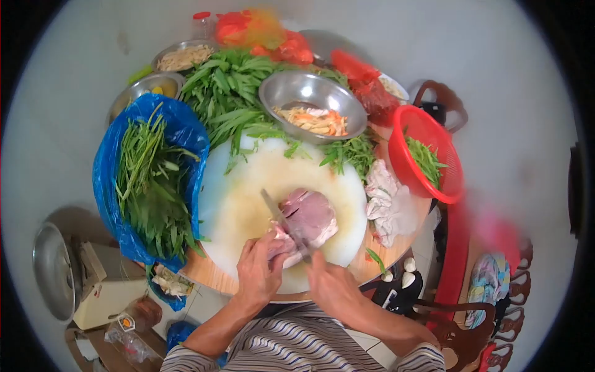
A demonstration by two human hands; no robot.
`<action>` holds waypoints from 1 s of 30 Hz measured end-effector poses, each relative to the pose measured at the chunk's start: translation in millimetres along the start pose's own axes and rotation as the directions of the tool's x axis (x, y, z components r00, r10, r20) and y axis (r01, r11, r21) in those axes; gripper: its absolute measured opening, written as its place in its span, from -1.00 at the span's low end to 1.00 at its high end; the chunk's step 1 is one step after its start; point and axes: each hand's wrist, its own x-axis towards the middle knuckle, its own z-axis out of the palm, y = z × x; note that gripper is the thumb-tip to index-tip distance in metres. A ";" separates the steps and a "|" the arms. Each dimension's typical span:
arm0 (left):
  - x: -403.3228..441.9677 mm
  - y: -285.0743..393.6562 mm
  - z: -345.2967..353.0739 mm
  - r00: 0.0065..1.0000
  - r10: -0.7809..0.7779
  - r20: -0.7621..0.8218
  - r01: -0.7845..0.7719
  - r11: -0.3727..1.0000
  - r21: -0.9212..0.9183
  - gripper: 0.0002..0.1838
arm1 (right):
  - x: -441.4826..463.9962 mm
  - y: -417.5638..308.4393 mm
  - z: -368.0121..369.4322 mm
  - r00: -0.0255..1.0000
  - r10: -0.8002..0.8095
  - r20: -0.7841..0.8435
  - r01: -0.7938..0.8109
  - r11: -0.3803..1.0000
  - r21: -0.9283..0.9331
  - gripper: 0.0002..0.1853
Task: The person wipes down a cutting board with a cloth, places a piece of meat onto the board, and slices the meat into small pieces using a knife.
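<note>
The right hand has its grip closed around the near end of a knife, the blade lying diagonally across the meat; the left hand grips the meat's near-left portion, and I cannot tell whether that portion is severed. The meat rests on a round white board reaching the worktop's near edge. Outward, a blue bag of greens occupies the left edge, a steel bowl stands toward the far edge, and a red basket the right.

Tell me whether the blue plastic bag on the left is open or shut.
Open: the blue plastic bag has its rim spread wide, with green leafy stems showing inside.
</note>
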 end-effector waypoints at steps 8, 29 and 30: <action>-1.2 3.2 -0.4 0.998 -0.035 -0.056 0.040 0.995 0.087 -0.35 | -20.8 -7.1 -23.0 0.999 -0.002 0.054 0.000 0.999 0.039 -0.73; 0.7 11.0 -0.9 0.982 -0.168 -0.087 0.176 0.980 0.094 -0.54 | -70.1 4.8 -50.3 0.982 0.076 0.172 -0.088 0.994 0.064 -0.73; 1.6 8.8 -1.4 0.983 -0.157 -0.098 0.167 0.981 0.102 -0.54 | -68.0 5.4 -53.1 0.966 0.137 0.221 -0.152 0.987 0.054 -0.73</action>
